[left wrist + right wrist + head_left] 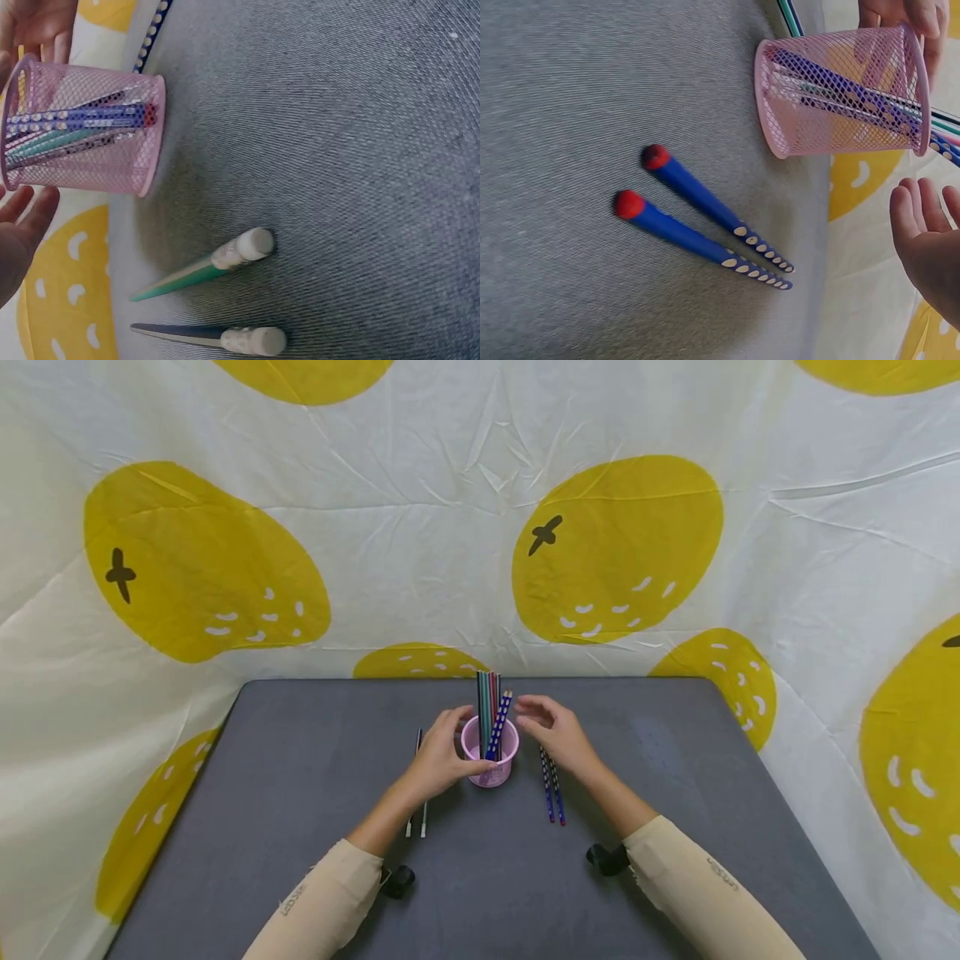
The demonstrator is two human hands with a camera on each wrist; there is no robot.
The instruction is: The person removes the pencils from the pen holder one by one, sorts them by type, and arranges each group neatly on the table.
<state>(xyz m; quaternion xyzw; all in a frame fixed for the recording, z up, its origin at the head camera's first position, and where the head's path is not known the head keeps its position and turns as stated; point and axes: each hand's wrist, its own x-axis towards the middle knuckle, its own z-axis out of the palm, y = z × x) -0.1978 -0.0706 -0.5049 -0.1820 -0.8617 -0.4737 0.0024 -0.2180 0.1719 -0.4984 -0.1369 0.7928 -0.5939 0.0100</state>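
A pink mesh pencil cup [491, 777] stands upright on the table, holding several striped pencils [484, 706] and blue dotted pencils [498, 727]. My left hand [442, 760] grips the cup from its left, thumb across the front and fingers round the side near the rim. To the right of the cup, my right hand [558, 737] hovers with loosely bent fingers, apart from it and holding nothing. Two blue dotted pencils with red ends [682, 227] lie below the right hand. By the left forearm lie a green striped pencil [187, 274] and a dark striped pencil [187, 331], both white-ended.
The dark grey table [300, 777] reaches back to a white cloth [420, 568] printed with yellow fruit shapes. Black wrist-camera mounts sit below both forearms, close to the tabletop.
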